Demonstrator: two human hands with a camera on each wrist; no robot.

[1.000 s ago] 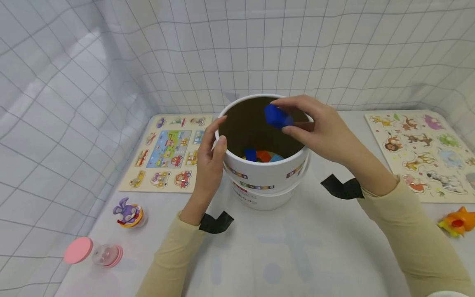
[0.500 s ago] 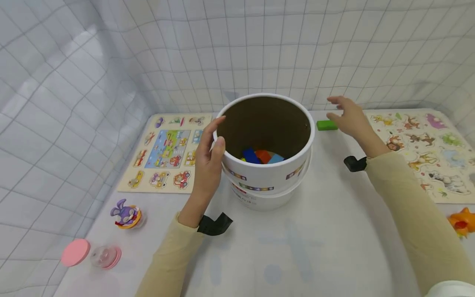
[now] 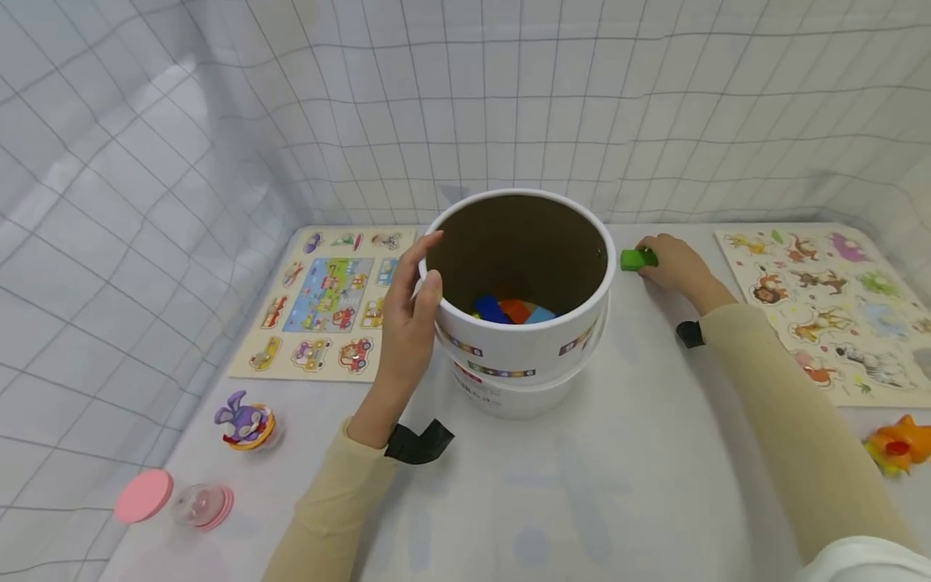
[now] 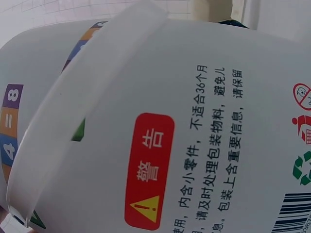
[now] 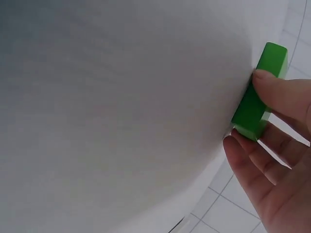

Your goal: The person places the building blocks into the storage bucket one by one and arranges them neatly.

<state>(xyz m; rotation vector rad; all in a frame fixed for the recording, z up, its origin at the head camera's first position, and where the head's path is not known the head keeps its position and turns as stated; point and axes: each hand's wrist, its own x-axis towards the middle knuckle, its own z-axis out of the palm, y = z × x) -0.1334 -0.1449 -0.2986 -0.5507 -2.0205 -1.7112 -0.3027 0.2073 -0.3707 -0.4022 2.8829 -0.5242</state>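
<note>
A white bucket (image 3: 520,347) stands mid-table, with several coloured blocks (image 3: 512,309) on its floor. My left hand (image 3: 407,323) rests against the bucket's left side, index finger and thumb lying along the rim. The left wrist view is filled by the bucket's printed wall (image 4: 214,145) and a pale band (image 4: 82,92). Right of the bucket, at the back, my right hand (image 3: 676,267) grips a green block (image 3: 633,259). In the right wrist view the thumb (image 5: 279,94) presses on top of this green block (image 5: 257,97), with fingers along its other side.
A vehicle picture puzzle board (image 3: 291,364) lies at the left and an animal puzzle board (image 3: 781,323) at the right. Near the left edge are a purple rabbit toy (image 3: 243,420), a clear-domed pink piece (image 3: 204,507) and a pink disc (image 3: 144,495). An orange toy (image 3: 902,444) lies far right.
The blue block that my right hand held over the bucket has left the hand. That hand has moved right and taken hold of the green block. My left hand stays at the rim.
</note>
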